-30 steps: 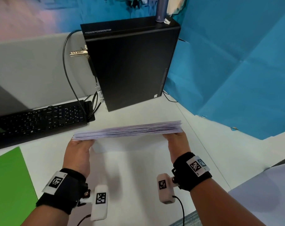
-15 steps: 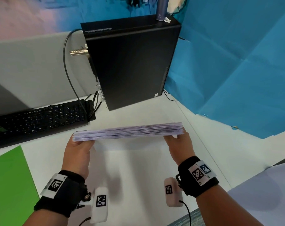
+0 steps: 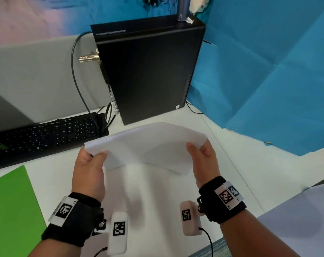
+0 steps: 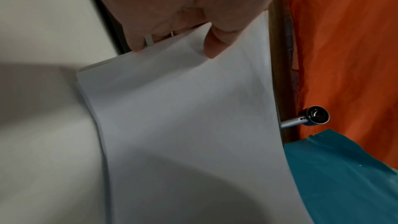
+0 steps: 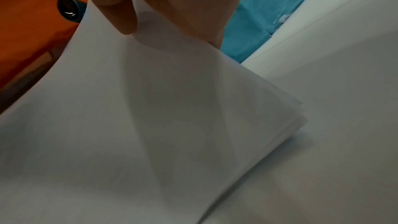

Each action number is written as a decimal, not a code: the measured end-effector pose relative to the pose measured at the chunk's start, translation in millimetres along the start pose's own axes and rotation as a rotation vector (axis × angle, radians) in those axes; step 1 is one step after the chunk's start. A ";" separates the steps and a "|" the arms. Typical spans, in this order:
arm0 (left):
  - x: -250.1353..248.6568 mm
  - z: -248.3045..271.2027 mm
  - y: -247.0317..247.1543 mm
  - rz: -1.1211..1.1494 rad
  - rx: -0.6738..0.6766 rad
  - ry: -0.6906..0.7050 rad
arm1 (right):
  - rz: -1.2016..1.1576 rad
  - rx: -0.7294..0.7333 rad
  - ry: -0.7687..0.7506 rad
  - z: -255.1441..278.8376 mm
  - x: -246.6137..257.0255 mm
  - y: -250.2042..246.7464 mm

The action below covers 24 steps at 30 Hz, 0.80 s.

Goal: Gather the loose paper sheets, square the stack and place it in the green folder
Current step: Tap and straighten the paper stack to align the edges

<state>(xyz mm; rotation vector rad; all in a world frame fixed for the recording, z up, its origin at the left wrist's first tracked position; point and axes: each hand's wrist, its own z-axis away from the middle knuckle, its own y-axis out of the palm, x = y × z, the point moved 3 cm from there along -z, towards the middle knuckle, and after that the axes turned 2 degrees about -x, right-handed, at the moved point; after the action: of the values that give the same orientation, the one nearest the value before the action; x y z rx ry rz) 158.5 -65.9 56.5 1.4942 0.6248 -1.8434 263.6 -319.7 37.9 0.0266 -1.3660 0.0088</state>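
Note:
A stack of white paper sheets (image 3: pixel 148 145) hangs above the white desk (image 3: pixel 157 201), tilted so its broad face shows and bowed in the middle. My left hand (image 3: pixel 89 164) grips its left edge, thumb on top. My right hand (image 3: pixel 202 160) grips its right edge the same way. In the left wrist view the thumb pinches the stack (image 4: pixel 183 117) near a corner. The right wrist view shows the thumb and fingers pinching the sheets (image 5: pixel 150 117). The green folder (image 3: pixel 11 210) lies flat at the desk's near left.
A black computer tower (image 3: pixel 148 71) stands just behind the paper, with cables at its left side. A black keyboard (image 3: pixel 46 134) lies at the left. Blue paper (image 3: pixel 268 80) covers the wall at the right. A pale sheet (image 3: pixel 296 219) lies at the near right.
The stack stood on edge, seen edge-on, between both hands. It now tilts toward me and bows, and both hands have shifted their grip with thumbs on the top face.

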 end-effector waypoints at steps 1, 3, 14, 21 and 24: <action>0.4 -0.2 -0.7 0.007 -0.003 -0.006 | -0.034 -0.008 -0.002 -0.7 0.5 -0.2; 4.8 -2.7 -2.5 -0.029 0.019 -0.005 | -0.056 -0.026 0.033 -3.1 -1.7 -0.4; 11.8 -12.8 -4.0 -0.119 0.030 -0.027 | -0.052 0.000 0.102 -8.9 1.2 -0.8; 14.4 -10.1 4.8 -0.174 0.054 -0.002 | -0.079 0.002 0.054 -6.0 6.5 -1.7; 16.7 -14.6 1.7 -0.180 0.049 0.000 | -0.160 -0.025 -0.055 -2.5 22.3 -0.7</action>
<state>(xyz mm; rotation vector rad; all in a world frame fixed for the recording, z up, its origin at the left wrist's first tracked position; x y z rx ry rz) 167.3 -59.7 37.0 1.5110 0.7394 -2.0073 270.6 -320.5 59.2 0.1153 -1.4157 -0.1439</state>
